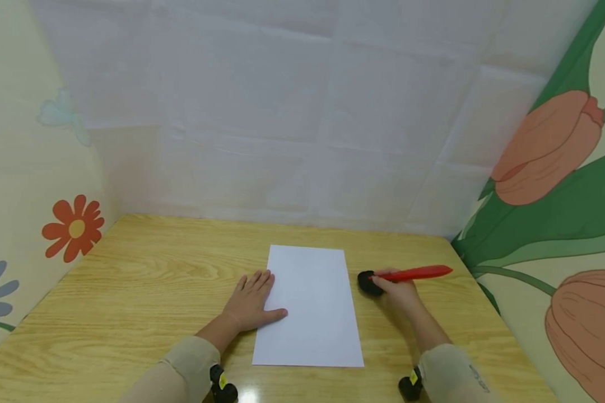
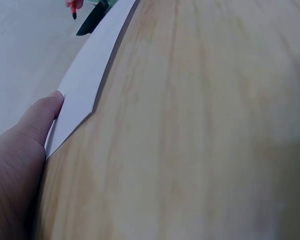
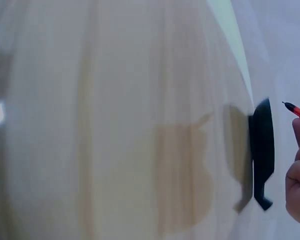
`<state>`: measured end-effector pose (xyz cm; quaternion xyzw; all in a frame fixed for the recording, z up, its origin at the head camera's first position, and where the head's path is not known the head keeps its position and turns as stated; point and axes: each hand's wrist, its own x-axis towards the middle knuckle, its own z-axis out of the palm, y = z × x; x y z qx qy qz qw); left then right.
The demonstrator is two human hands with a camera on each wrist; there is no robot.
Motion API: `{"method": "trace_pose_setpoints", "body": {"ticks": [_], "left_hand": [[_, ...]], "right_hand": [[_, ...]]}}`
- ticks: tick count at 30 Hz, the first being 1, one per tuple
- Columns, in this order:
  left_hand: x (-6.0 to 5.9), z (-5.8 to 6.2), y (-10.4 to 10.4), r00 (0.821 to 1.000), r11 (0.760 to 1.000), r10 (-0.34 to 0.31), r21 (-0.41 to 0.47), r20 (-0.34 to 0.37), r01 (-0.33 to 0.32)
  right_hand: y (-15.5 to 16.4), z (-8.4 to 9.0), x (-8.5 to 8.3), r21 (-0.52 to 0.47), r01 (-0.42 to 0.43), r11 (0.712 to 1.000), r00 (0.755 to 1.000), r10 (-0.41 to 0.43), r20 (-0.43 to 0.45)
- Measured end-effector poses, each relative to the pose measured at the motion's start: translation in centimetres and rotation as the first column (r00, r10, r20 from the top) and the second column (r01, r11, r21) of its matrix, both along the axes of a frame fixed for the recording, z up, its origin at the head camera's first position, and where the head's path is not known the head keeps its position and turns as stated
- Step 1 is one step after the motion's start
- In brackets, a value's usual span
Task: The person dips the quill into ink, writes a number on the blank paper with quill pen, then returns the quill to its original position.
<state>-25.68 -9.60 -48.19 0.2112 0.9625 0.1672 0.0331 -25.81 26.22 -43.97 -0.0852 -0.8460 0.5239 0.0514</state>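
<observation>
White paper sheet (image 1: 312, 313), blank, portrait-wise, lies on the wood-grained bench (image 1: 146, 296) in front of me. My left grip (image 1: 252, 305) holds nothing: fingers extended, fanned along the sheet's left edge, thumb out across its surface. Left wrist view shows the thumb on the paper near one corner.

My right grip (image 1: 399, 288) pinches a red pen (image 1: 426, 272) between thumb and fingers, to the right of the sheet and off it. Pen's broad red body tapers to a point on the right in the head view; right wrist view shows its black tip bare and pointed, clear of everything.

Black rounded piece (image 1: 367, 284) just beside that grip, between it and the sheet; pen tip and piece are apart. Cannot tell what the piece is.

Surroundings: creased white cloth backdrop (image 1: 242, 112) behind the bench; red flower print (image 1: 77, 228) on the left side, orange tulip print (image 1: 549, 151) on the right. Beige sleeves (image 1: 181, 364) on both arms.
</observation>
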Motion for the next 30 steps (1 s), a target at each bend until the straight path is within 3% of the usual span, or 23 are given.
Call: {"method": "trace_pose_setpoints", "body": {"ticks": [9,19,30], "left_hand": [[0.1,-0.1,0.1,1.0,1.0,0.019,-0.016,0.0,-0.019],[0.1,0.0,0.2,1.0,1.0,0.022,-0.017,0.003,-0.022],[0.1,0.0,0.4,0.999,0.999,0.037,-0.019,-0.004,-0.037]], "right_hand": [[-4.2,-0.1,-1.1,-0.133,0.065,0.989,0.998,-0.062,0.032],[-8.1,-0.6,-2.5,-0.256,0.073,0.964,0.997,-0.07,0.022],[-10.8,-1.3,-3.8,-0.206,0.07,0.976,0.997,-0.077,-0.028]]}}
